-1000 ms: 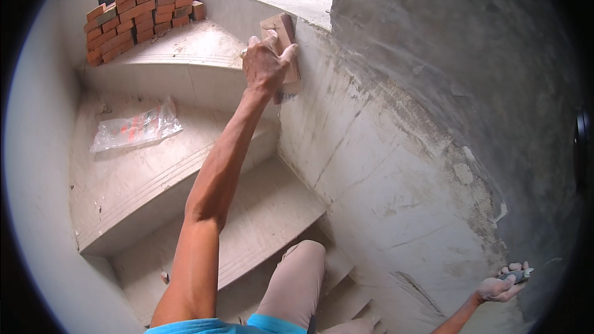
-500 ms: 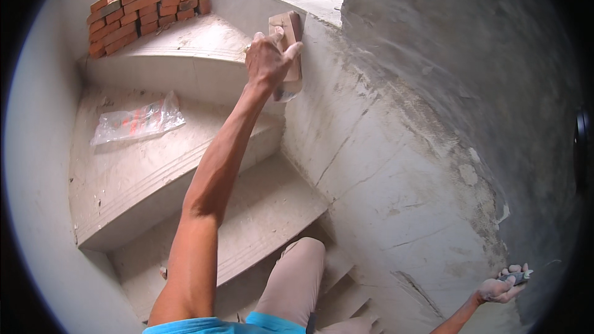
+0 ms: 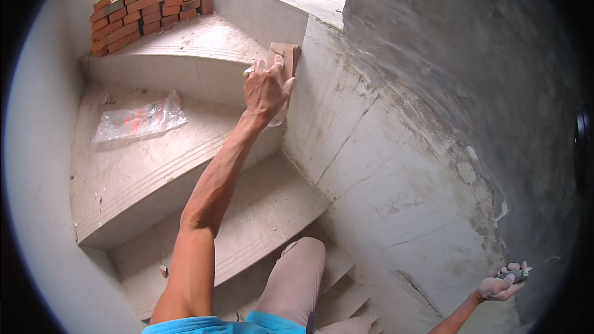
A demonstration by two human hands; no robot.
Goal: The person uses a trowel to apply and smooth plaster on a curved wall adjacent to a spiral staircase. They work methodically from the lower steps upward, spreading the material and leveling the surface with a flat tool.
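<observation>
My left hand [image 3: 266, 91] reaches forward and grips a light-brown rectangular block [image 3: 284, 49] with a reddish-brown side, its thumb along the right edge. The block stands against the pale side wall [image 3: 346, 130] of the stairs, where a riser meets it. A pale piece, too small to name, shows by the left fingers. Far out at the lower right, my right hand [image 3: 498, 287] is palm up, its fingers curled around a small dark tool [image 3: 512, 276] with a whitish tip. Its exact kind does not show.
Stacked red bricks [image 3: 145, 9] stand on an upper step at the far left. A crumpled clear plastic bag [image 3: 139, 120] lies on the tread below. Stairs drop away beside my knee [image 3: 294, 272]. A rough grey wall [image 3: 458, 43] rises along the right.
My left hand has slid the block down along the side wall, towards me. The right hand and its tool have hardly moved.
</observation>
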